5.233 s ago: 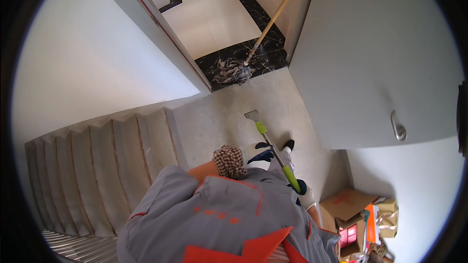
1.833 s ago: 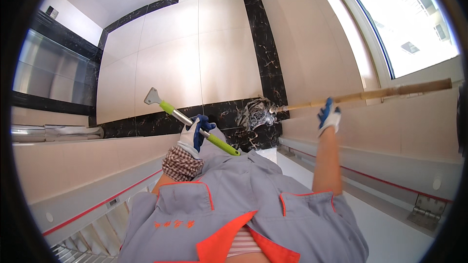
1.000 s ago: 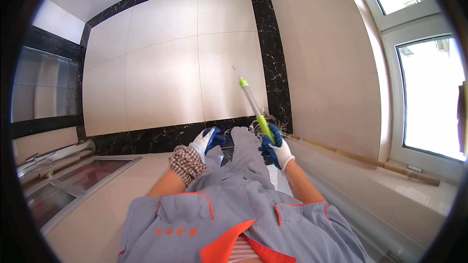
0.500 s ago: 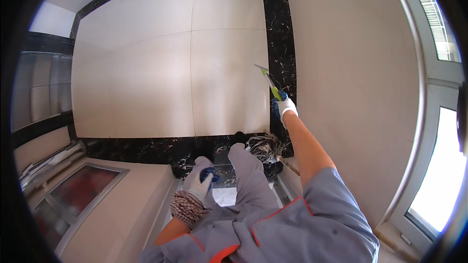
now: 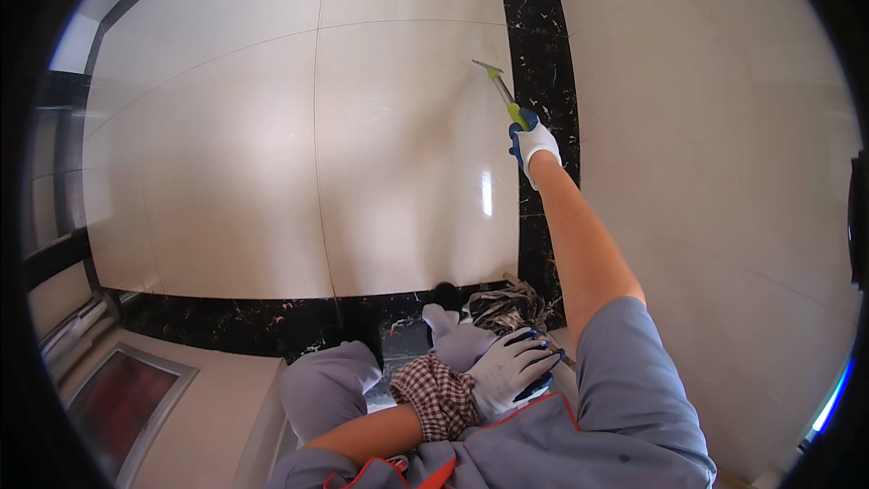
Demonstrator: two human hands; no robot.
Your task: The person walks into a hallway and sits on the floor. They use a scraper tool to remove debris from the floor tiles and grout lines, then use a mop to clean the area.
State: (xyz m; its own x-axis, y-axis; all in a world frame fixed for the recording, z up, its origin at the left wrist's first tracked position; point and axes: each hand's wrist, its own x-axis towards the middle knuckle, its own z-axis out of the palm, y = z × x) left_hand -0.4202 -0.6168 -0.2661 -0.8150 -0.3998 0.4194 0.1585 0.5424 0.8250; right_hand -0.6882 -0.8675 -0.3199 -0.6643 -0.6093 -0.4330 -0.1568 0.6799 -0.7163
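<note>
My right hand (image 5: pixel 536 143), in a white glove with a blue palm, is closed around the green handle of a scraper (image 5: pixel 505 95). The tool has a grey shaft and a flat blade, held out ahead over the pale tiles near the black border. My left hand (image 5: pixel 514 371), gloved the same way, lies across my front by my right knee. Its fingers are bent but apart, and I make out nothing held in them. A brown checked sleeve cover (image 5: pixel 439 396) wraps that wrist. Just beyond the left hand is a grey string mop head (image 5: pixel 507 306).
Large glossy cream tiles (image 5: pixel 217 163) are framed by black marbled strips (image 5: pixel 543 63). A plain pale surface (image 5: pixel 706 172) spreads along the right. A metal-framed panel with dark red glass (image 5: pixel 127 403) is at the lower left. My grey-trousered legs are below.
My left hand has swung rightward from my left leg to my right knee. The scraper and right hand appear farther up in the picture, as the whole view has shifted.
</note>
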